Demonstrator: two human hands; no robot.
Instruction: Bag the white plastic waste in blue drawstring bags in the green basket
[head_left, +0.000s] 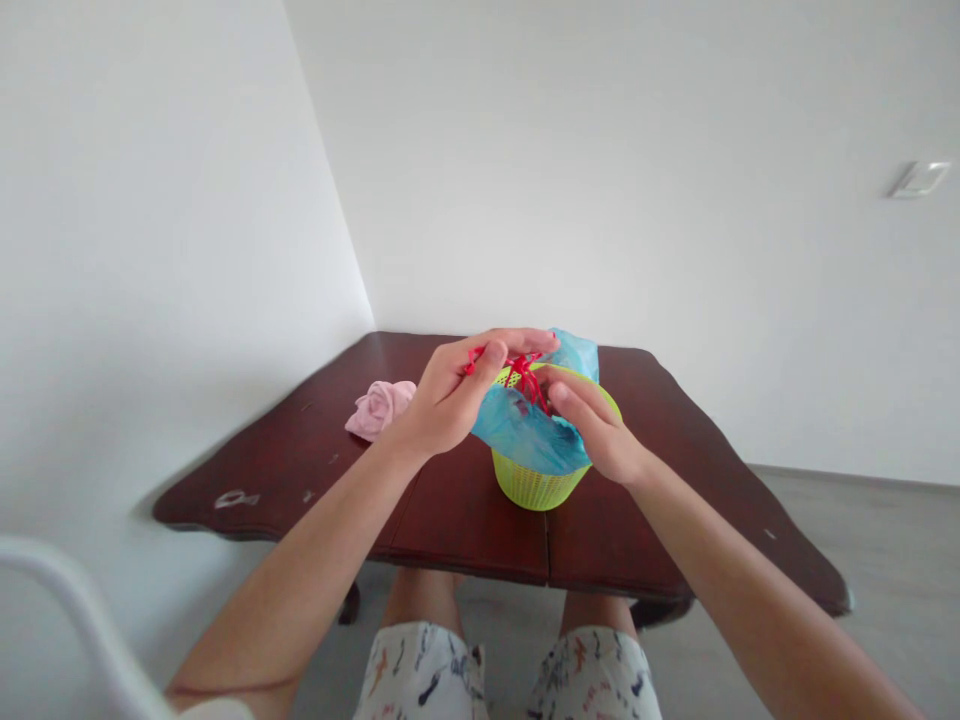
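A yellow-green plastic basket (538,488) with perforated walls stands on the table in front of me. A blue plastic bag (534,440) drapes over its near rim, and more blue plastic (577,354) bulges up at the far side. Bunched red drawstring (525,382) lies between my hands above the basket. My left hand (463,388) is closed on the drawstring, a bit of red showing by the thumb and its fingers stretching over the basket. At the basket's right rim, my right hand (596,420) is closed against the red strands; its fingertips are partly hidden.
A crumpled pink cloth (379,408) lies on the dark red wooden table (465,520), left of the basket. White walls stand behind and to the left. A blurred white curved bar (67,590) is at the lower left. A switch (921,179) is on the right wall.
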